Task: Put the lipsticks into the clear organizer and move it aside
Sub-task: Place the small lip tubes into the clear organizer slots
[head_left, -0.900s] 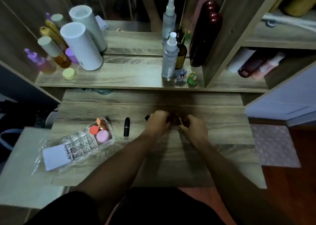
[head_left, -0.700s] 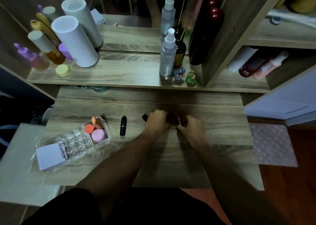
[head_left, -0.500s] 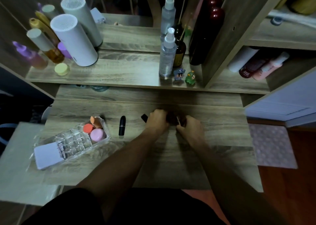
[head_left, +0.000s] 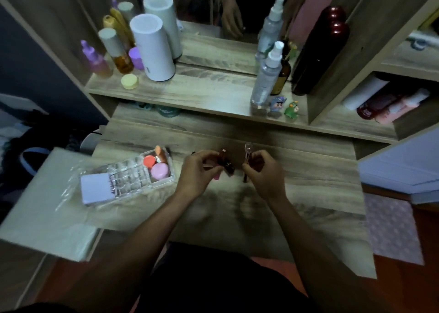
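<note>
The left hand is closed around dark red lipsticks, just right of the clear organizer; their count is unclear. The right hand, further right of the organizer, pinches one slim clear-capped lipstick. The organizer sits on the wooden table and holds three makeup sponges in its far-end compartment.

1. The clear organizer lies on the desk at nine o'clock of my left hand.
2. My right hand is at three o'clock of the left, with lipsticks between them.
3. A spray bottle stands on the shelf at twelve o'clock.
</note>
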